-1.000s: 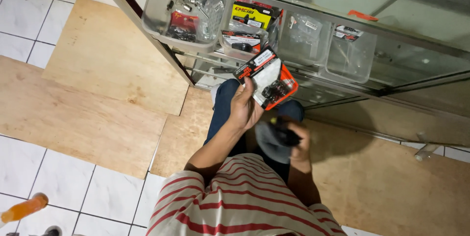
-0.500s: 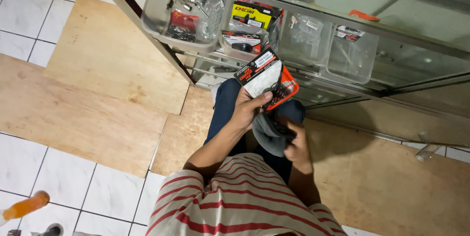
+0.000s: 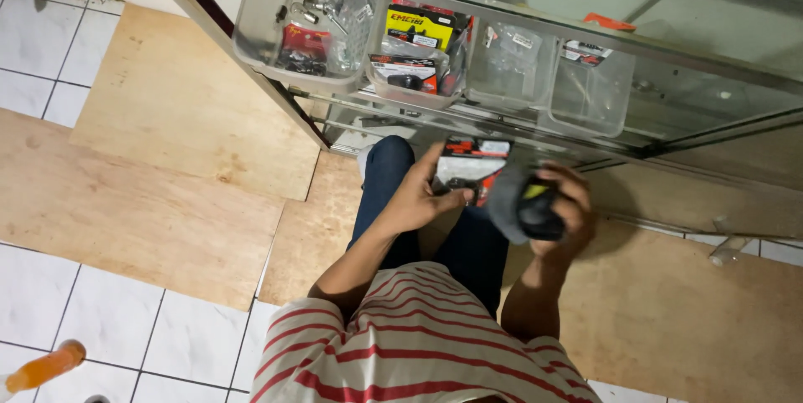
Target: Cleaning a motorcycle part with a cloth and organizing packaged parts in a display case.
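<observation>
Lower centre: red-and-white striped shirt (image 3: 418,353), soft knit, both forearms reaching up from it. Left hand (image 3: 414,198) mid-frame, fingers curled round the lower edge of a flat blister pack (image 3: 468,170), red-and-black card under glossy plastic, tilted. Right hand (image 3: 565,206) just beside it, closed around a grey cloth (image 3: 504,202) bunched over a small dark object with a yellow patch (image 3: 535,202); cloth touches the pack's right edge. Dark jeans (image 3: 393,177) below the hands. Floor: bare plywood sheets (image 3: 167,194), matte, straight edges, open room to the left; white tiles (image 3: 92,353) lower left. Orange-handled tool (image 3: 42,367) at bottom-left corner, well apart. Upper frame: glass shelf (image 3: 686,77) with clear plastic bins (image 3: 293,35) holding packaged parts, close above the hands.
</observation>
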